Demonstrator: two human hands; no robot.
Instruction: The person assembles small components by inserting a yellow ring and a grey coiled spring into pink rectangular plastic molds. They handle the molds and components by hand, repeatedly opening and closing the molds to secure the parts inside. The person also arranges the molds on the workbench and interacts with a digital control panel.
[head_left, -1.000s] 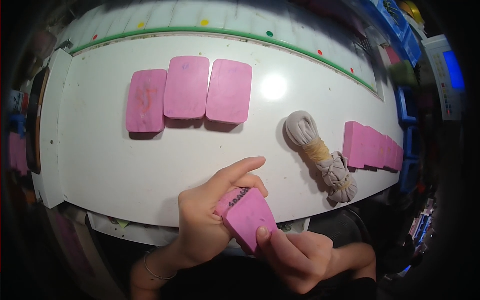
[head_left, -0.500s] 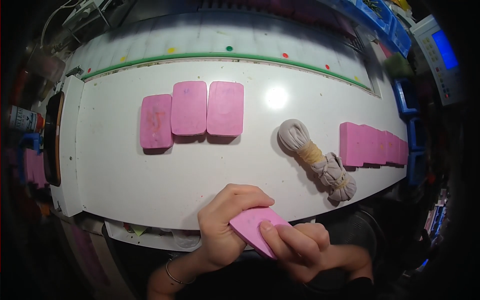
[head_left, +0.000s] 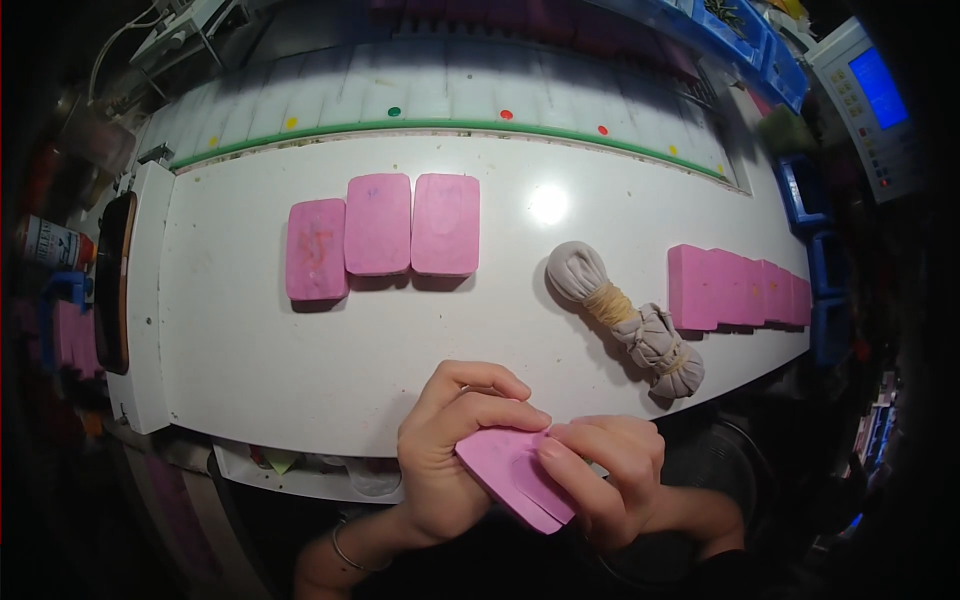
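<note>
Close in front of me, over the table's near edge, I hold a pink rubber mold (head_left: 495, 455). My left hand (head_left: 440, 455) is wrapped round its left side, fingers curled over the far edge. My right hand (head_left: 610, 470) is closed on its right side, fingertips at the upper right edge. A curved line shows in the mold's face beside the right fingers; whether the halves are parted there I cannot tell. Beyond my hands lies a grey cloth bundle (head_left: 650, 345), bound with pale bands. Three similar pink molds (head_left: 378, 225) lie side by side farther left.
A row of overlapping pink molds (head_left: 690, 290) stands at the table's right end. Behind the white table (head_left: 300, 380) runs a green-edged strip (head_left: 440, 125) with coloured dots. Blue bins (head_left: 805, 195) and a blue-screened device (head_left: 870, 90) are at right; a dark-topped ledge (head_left: 115, 285) is at left.
My right fingers have shifted up to the mold's upper right edge, and a curved line now shows in its face. The left hand keeps its hold, its index finger a little raised. The view has shifted slightly.
</note>
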